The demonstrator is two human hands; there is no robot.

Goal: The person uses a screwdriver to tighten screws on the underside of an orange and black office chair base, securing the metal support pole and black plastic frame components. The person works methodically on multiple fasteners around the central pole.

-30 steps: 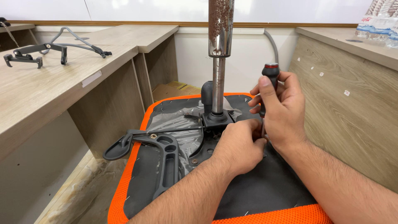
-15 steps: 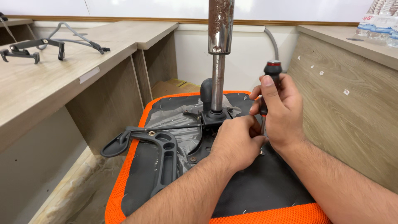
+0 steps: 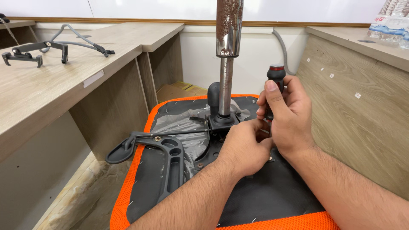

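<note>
Desks run along the left: on the long wooden desk (image 3: 51, 81), near its far left corner, lies a dark chair armrest bracket (image 3: 30, 51) with a grey curved frame (image 3: 81, 42) just behind it. Below, an upturned office chair seat (image 3: 140, 179) with an orange fabric edge and black underside fills the middle. Along its left edge a black plastic armrest (image 3: 164, 155) lies flat, crossing clear plastic wrap (image 3: 183, 127). At the seat's far centre stands a rusty chrome gas-lift column (image 3: 228, 42), upright in the black mechanism plate (image 3: 221, 121).

Just right of the column, the left hand (image 3: 245, 147) rests on the plate, fingers curled and pinched at something small by its edge; what it pinches cannot be told. Touching it, the right hand (image 3: 285, 117) is closed around a screwdriver (image 3: 275, 74) with a black, red-banded handle, held upright with the thumb pressed along the grip. A wooden desk panel (image 3: 358, 110) stands along the right.
</note>
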